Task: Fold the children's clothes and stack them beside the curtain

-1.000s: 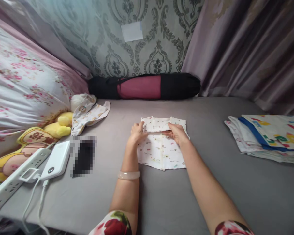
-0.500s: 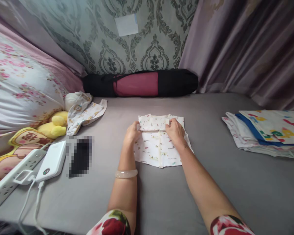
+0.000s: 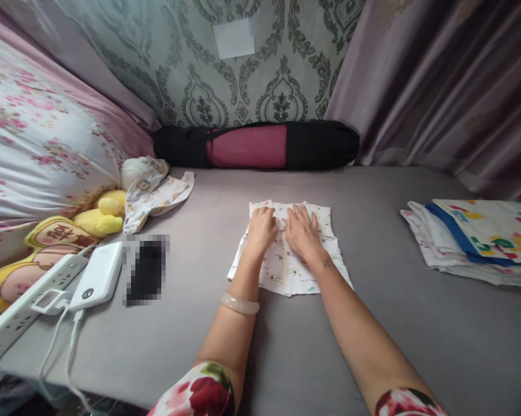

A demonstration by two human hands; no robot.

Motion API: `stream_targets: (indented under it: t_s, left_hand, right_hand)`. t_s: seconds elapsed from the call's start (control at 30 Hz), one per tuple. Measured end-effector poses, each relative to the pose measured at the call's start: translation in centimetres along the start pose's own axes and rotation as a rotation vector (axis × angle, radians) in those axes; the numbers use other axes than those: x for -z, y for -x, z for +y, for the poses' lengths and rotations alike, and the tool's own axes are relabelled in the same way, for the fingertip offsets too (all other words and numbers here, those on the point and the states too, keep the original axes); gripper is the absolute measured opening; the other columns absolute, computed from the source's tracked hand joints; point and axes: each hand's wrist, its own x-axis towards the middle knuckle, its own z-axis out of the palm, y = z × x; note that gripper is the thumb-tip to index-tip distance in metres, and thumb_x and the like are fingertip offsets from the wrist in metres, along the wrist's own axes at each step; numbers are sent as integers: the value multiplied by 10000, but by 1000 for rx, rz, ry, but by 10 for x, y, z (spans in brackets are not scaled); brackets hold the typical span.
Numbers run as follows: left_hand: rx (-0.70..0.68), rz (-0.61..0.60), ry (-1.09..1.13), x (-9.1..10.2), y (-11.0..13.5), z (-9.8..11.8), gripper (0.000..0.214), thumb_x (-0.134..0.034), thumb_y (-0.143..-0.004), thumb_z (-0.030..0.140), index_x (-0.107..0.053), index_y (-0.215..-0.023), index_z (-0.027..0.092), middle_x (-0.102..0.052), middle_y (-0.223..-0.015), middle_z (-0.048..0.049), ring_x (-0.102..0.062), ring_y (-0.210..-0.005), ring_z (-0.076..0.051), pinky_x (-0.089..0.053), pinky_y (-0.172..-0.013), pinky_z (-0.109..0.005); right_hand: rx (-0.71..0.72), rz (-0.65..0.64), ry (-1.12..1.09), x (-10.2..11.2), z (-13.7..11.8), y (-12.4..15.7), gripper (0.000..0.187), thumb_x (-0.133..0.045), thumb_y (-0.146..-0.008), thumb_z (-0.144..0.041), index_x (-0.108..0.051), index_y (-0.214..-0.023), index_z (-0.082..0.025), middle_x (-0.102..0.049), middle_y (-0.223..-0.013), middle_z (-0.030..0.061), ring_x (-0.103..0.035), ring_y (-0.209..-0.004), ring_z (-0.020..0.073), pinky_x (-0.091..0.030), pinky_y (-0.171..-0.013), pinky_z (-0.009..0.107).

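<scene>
A small white baby shirt (image 3: 282, 271) with tiny coloured prints lies on the grey sheet in front of me. Its top part is folded down, and a pale seam runs down the middle. My right hand (image 3: 302, 232) lies flat on the upper right of the shirt, fingers spread. On the upper left, my left hand (image 3: 263, 229) presses the cloth with bent fingers, not gripping it as far as I can see. Both hands rest close together near the folded edge, partly covering it.
Folded clothes (image 3: 494, 231) are stacked at the right. A black and pink roll bag (image 3: 247, 147) lies along the wall. To the left are a printed cloth (image 3: 156, 199), yellow plush toys (image 3: 108, 214), a power bank (image 3: 96, 274), a power strip (image 3: 30, 309) and a blurred dark object (image 3: 147, 270).
Both hands have let go of the folded edge and now press on the cloth. My left hand has moved right, towards the middle. The whole view has shifted slightly.
</scene>
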Motion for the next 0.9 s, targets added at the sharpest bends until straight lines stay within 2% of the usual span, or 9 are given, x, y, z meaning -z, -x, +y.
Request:
stream_targets:
  t_s: [0.07,0.17,0.23,0.33,0.5,0.67,0.8,0.9]
  left_hand:
    - [-63,-56,13,-11,1,4,363,-407,-884,111,-579,-1195,181,-545,-1341,-154,-391,-1344,-296,-265,-1125,-478]
    - [-51,-80,8,-20,2,2,390,-386,-921,164,-532,-1282,176,-431,-1470,-163,-248,-1438,-313,-189,-1154,-513]
    - [-34,-87,-20,-23,2,-3,411,-356,-953,223,-493,-1337,167,-389,-1505,-163,-215,-1454,-311,-159,-1163,-512]
    - [-7,-111,-67,-28,1,-8,459,-312,-981,307,-450,-1392,156,-380,-1513,-164,-232,-1450,-310,-150,-1168,-501]
    - [19,-109,-87,-34,-1,-10,474,-336,-972,328,-437,-1414,191,-368,-1527,-136,-237,-1451,-298,-145,-1172,-493]
    - [13,-103,-82,-31,-1,-10,491,-324,-977,333,-432,-1417,143,-382,-1511,-170,-263,-1439,-310,-166,-1171,-495]
    - [25,-18,-189,-26,-2,-9,497,-290,-987,319,-423,-1420,114,-356,-1528,-157,-217,-1455,-307,-148,-1183,-495]
    - [50,-24,-289,-27,-1,-10,496,-272,-994,337,-431,-1415,129,-361,-1528,-144,-227,-1451,-307,-161,-1182,-503]
  right_hand:
    - [43,-57,3,-4,-3,2,490,-254,-989,-263,-425,-1434,-151,-343,-1545,91,-191,-1445,267,-115,-1152,521]
    - [50,-98,2,-8,-5,4,516,-230,-987,-269,-390,-1466,-165,-294,-1570,60,-161,-1459,253,-91,-1164,517]
    - [43,-107,-1,-8,-4,5,524,-233,-982,-271,-384,-1472,-163,-278,-1577,52,-151,-1462,250,-80,-1169,505]
    - [34,-137,-7,-10,-2,6,532,-240,-979,-274,-363,-1485,-164,-277,-1577,48,-159,-1461,248,-89,-1171,488]
    - [33,-148,4,-12,0,5,536,-232,-981,-274,-342,-1495,-171,-279,-1576,54,-183,-1455,240,-110,-1168,483]
    - [26,-161,-40,-10,0,5,538,-225,-981,-287,-355,-1488,-162,-287,-1572,51,-187,-1455,238,-104,-1171,491]
    - [-35,-112,-34,-7,1,5,550,-211,-988,-318,-346,-1489,-134,-262,-1579,76,-159,-1461,247,-66,-1170,517]
    - [-74,-94,-9,-9,3,5,561,-210,-990,-343,-343,-1491,-128,-261,-1579,92,-161,-1459,263,-71,-1164,526]
